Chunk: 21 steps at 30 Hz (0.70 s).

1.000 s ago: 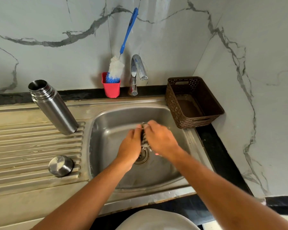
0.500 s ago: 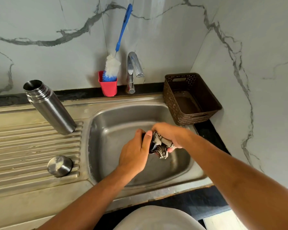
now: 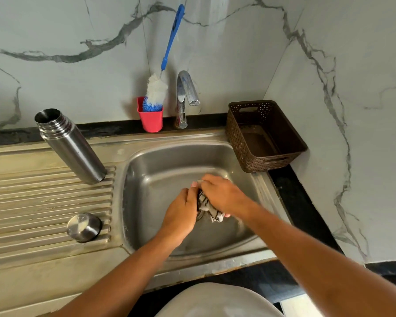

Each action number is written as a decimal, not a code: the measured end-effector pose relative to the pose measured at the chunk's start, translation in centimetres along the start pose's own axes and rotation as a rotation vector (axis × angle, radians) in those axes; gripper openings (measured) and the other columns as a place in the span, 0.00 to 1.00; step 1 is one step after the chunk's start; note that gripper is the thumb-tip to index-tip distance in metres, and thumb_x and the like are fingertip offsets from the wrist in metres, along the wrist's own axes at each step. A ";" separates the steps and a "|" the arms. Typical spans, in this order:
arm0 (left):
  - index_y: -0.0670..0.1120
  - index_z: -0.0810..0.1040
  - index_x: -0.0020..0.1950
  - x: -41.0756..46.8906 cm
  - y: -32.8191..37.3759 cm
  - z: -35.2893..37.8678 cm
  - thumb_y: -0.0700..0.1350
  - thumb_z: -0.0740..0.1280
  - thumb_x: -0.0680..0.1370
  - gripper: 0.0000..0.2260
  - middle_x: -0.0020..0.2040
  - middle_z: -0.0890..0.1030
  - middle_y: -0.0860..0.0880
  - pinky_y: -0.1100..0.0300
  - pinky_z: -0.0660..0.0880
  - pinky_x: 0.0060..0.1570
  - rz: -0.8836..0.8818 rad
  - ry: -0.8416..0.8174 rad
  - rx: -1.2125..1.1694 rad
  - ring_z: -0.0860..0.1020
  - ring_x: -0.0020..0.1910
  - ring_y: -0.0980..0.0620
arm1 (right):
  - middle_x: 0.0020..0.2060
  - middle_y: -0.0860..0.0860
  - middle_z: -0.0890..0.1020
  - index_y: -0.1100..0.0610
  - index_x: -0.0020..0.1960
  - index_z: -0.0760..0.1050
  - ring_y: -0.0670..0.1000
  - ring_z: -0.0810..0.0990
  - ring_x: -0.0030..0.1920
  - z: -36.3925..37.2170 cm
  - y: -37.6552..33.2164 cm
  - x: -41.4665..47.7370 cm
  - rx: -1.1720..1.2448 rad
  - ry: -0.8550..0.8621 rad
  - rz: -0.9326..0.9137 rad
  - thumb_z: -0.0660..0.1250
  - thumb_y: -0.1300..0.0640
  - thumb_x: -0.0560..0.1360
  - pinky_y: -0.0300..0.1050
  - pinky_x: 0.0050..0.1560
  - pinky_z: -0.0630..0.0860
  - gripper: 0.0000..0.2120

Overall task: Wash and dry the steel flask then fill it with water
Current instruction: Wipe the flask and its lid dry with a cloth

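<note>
Steel flask (image 3: 71,147), just the one, stands open-mouthed on the ribbed drainboard (image 3: 32,202) left of the sink basin (image 3: 160,161), close to the basin's edge. One steel cap (image 3: 84,227) sits nearer the front on the same ribs, apart from it. Both hands are over the basin's middle: the left hand (image 3: 180,216) and right hand (image 3: 222,194) each curl round one striped cloth (image 3: 209,210) bunched between them. At the back wall stand one tap (image 3: 184,99) and one red cup (image 3: 151,118) holding one blue-handled brush (image 3: 157,91). One brown basket (image 3: 265,138) sits at the basin's right rim. Basin floor shows bare around the hands.
</note>
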State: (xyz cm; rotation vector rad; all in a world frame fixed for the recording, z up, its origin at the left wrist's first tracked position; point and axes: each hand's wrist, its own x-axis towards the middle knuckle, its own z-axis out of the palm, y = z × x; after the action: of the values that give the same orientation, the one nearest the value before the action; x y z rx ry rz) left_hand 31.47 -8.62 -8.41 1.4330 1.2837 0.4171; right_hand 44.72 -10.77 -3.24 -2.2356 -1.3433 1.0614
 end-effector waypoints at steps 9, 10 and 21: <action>0.53 0.77 0.50 1.8 0.8 -0.7 0.74 0.50 0.79 0.28 0.40 0.83 0.50 0.52 0.81 0.44 -0.051 0.018 -0.192 0.82 0.40 0.53 | 0.53 0.56 0.82 0.52 0.57 0.74 0.61 0.81 0.49 1.8 0.1 0.1 -0.153 0.204 -0.235 0.53 0.46 0.84 0.59 0.51 0.80 0.14; 0.52 0.77 0.46 1.8 1.0 -0.8 0.70 0.50 0.82 0.27 0.33 0.80 0.52 0.61 0.77 0.33 -0.121 0.011 -0.299 0.78 0.31 0.57 | 0.57 0.55 0.80 0.50 0.63 0.73 0.62 0.82 0.50 2.6 -0.1 -0.9 -0.216 0.225 -0.314 0.54 0.45 0.84 0.59 0.50 0.80 0.15; 0.58 0.68 0.68 0.8 0.1 -1.8 0.59 0.55 0.86 0.12 0.51 0.82 0.49 0.60 0.78 0.37 0.213 -0.226 -0.144 0.79 0.39 0.58 | 0.42 0.54 0.85 0.50 0.52 0.80 0.54 0.83 0.40 -0.7 0.8 1.0 0.558 0.053 0.094 0.61 0.49 0.83 0.55 0.37 0.79 0.10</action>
State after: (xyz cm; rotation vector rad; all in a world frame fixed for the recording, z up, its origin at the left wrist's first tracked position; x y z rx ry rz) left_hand 30.28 -7.05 -8.09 1.4543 0.9063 0.4652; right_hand 45.98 -10.23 -3.67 -1.8993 -0.7942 1.2170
